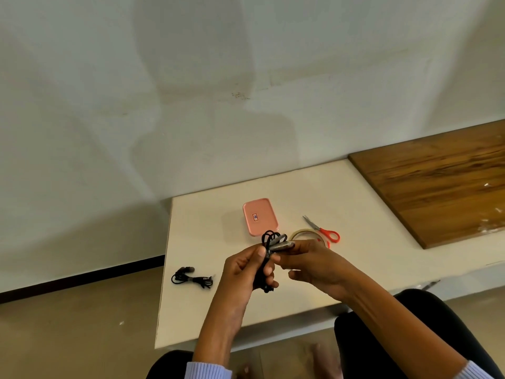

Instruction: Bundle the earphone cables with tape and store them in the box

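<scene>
Above the white table, my left hand (250, 269) grips a folded bundle of black earphone cable (269, 239); its loops stick out above my fingers and its end hangs below my palm. My right hand (311, 262) pinches a strip of clear tape (281, 245) against the top of that bundle. A second black earphone bundle (191, 277) lies on the table to the left. Behind my hands sits the pink box (259, 216), its lid on. The tape roll (306, 234) lies partly hidden behind my right hand.
Red-handled scissors (323, 231) lie right of the tape roll. A wooden board (442, 181) covers the table's far right. The white table (369, 222) ends near the wall (218, 105) at the back; its left edge drops to the floor (82, 324).
</scene>
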{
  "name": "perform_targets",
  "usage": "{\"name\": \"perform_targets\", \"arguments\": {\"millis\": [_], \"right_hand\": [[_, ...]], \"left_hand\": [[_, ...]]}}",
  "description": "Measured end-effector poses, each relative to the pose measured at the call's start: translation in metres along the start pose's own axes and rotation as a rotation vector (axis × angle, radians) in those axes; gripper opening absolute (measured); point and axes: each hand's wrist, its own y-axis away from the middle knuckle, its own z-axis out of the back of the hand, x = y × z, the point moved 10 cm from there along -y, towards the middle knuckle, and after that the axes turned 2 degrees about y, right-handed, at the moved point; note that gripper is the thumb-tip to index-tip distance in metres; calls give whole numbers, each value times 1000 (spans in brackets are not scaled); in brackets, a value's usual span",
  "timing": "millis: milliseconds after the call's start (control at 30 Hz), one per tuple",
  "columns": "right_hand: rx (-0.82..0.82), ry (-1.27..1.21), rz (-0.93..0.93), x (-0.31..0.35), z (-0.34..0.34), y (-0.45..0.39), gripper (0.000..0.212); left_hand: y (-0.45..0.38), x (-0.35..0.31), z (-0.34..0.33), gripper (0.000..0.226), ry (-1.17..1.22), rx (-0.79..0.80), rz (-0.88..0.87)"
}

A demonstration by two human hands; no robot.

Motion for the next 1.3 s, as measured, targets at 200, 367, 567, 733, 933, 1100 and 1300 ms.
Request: {"name": "perform_targets", "arguments": {"millis": [200,367,567,733,933,1100,1300], "right_hand": [[187,-163,11,-6,-15,1,16],[92,-114,43,-7,-9,-2,18],[-34,6,24,-11,3,-5,37],[63,-90,15,-11,-8,-6,27],[37,-96,-10,-13,-4,-7,24],[-96,-138,-91,-28,7,-12,48],[-183,-76,-78,-21,17,-9,22]], "left_hand": [[3,7,-14,39,223,173,150],[1,18,-4,28,162,61,211],[-3,28,17,31,4,-126,197],[-3,32,8,28,250,-86,294],[2,33,9,27,205,-96,334],[-3,33,15,30,-5,-127,295],[-3,31,23,37,-57,-122,247]]}}
